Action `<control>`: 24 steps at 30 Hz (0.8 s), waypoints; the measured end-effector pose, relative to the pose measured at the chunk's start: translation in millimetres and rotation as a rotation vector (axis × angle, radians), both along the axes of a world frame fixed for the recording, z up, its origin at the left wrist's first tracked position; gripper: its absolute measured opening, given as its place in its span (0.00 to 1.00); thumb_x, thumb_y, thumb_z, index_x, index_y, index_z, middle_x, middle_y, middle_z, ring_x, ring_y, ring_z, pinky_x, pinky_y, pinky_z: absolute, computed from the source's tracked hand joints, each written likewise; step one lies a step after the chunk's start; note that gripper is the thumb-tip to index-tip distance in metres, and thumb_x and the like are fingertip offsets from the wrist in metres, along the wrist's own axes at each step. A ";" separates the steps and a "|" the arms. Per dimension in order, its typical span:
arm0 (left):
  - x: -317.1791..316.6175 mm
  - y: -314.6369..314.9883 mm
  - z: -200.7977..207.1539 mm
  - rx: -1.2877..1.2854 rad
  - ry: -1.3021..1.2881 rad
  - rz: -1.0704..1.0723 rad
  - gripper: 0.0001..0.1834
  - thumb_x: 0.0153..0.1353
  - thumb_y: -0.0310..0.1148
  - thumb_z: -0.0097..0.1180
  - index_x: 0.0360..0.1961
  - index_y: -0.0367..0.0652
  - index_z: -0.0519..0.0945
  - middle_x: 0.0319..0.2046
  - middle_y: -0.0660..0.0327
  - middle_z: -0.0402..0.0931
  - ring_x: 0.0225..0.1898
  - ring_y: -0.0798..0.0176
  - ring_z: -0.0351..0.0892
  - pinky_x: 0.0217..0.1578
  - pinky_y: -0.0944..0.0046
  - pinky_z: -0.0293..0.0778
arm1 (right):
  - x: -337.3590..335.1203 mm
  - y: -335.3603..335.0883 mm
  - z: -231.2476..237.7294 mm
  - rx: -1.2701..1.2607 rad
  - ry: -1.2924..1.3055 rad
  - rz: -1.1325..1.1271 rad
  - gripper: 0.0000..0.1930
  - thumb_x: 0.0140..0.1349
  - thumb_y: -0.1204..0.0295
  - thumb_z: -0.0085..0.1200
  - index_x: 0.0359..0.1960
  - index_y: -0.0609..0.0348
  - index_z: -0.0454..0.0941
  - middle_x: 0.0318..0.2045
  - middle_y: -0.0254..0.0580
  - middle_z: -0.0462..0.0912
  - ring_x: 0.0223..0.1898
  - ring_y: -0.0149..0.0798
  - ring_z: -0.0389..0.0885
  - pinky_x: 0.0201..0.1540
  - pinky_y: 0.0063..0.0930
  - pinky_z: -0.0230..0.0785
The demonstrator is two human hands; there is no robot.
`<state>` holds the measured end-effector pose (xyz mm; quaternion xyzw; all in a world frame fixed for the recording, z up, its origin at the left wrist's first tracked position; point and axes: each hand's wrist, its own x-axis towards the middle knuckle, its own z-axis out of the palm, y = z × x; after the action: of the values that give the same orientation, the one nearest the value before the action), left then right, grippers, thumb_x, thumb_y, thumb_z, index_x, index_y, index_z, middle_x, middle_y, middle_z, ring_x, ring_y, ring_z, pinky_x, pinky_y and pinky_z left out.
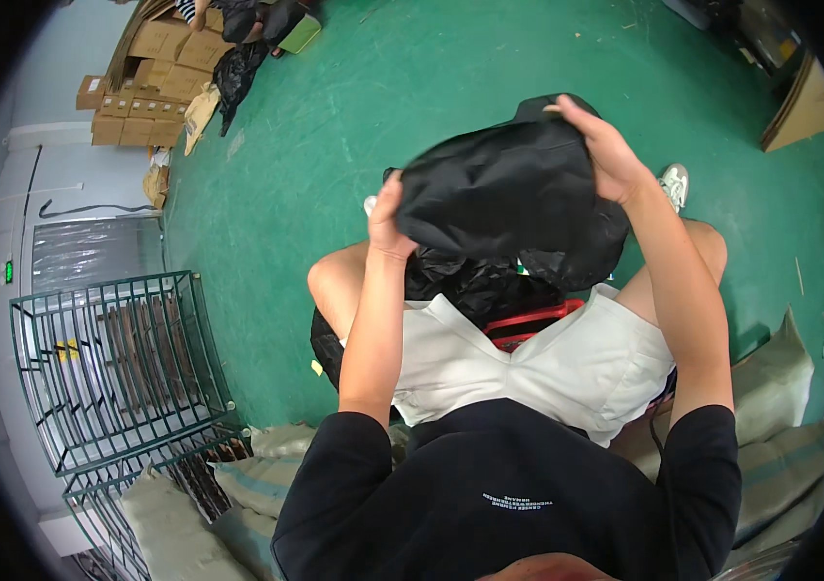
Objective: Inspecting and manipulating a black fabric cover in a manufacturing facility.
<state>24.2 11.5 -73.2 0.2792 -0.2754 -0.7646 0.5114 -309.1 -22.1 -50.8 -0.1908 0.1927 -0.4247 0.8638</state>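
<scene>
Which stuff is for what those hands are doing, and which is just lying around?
Job in hand:
- black cloth item, held by the left hand and right hand
- crumpled black plastic below it, probably

Just lying about, it seems:
- stacked cardboard boxes
- green metal rack
- cardboard sheet at right

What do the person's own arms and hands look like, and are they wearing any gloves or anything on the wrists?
The left hand and right hand are bare, with no gloves. No watch or bracelet shows on either wrist. The short black sleeves end near the elbows, leaving both forearms uncovered.
</scene>
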 end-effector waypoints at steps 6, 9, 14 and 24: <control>12.4 1.2 17.7 -0.152 0.264 0.057 0.31 0.62 0.46 0.58 0.60 0.37 0.71 0.60 0.50 0.70 0.62 0.48 0.69 0.62 0.45 0.66 | -3.3 -8.7 -7.7 -0.552 0.117 0.318 0.15 0.57 0.71 0.62 0.43 0.64 0.74 0.38 0.35 0.82 0.39 0.26 0.79 0.46 0.20 0.71; 2.4 5.8 29.5 -0.273 0.135 -0.079 0.36 0.58 0.38 0.63 0.65 0.37 0.64 0.61 0.52 0.70 0.63 0.50 0.67 0.62 0.48 0.65 | -0.9 -12.2 -3.1 -0.256 -0.150 -0.037 0.15 0.65 0.75 0.51 0.52 0.67 0.72 0.46 0.44 0.81 0.47 0.34 0.81 0.53 0.28 0.74; -13.3 7.5 32.9 -0.140 0.017 0.057 0.36 0.59 0.31 0.62 0.65 0.33 0.61 0.61 0.50 0.68 0.61 0.51 0.70 0.62 0.53 0.66 | -1.7 -16.5 -3.7 -0.048 0.431 -0.023 0.15 0.72 0.71 0.41 0.54 0.67 0.72 0.47 0.45 0.81 0.47 0.38 0.82 0.52 0.30 0.76; -40.1 14.4 -14.3 0.510 0.122 -0.235 0.32 0.69 0.53 0.43 0.64 0.41 0.66 0.63 0.54 0.67 0.65 0.48 0.64 0.66 0.44 0.58 | -11.0 -28.7 -23.3 0.164 0.124 -0.450 0.20 0.69 0.66 0.47 0.59 0.64 0.68 0.52 0.46 0.79 0.51 0.41 0.80 0.55 0.33 0.73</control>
<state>-15.9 25.9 -87.4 0.3186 -0.0732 -0.8786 0.3482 -320.1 -50.8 -74.1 -0.0979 0.3166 -0.5770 0.7465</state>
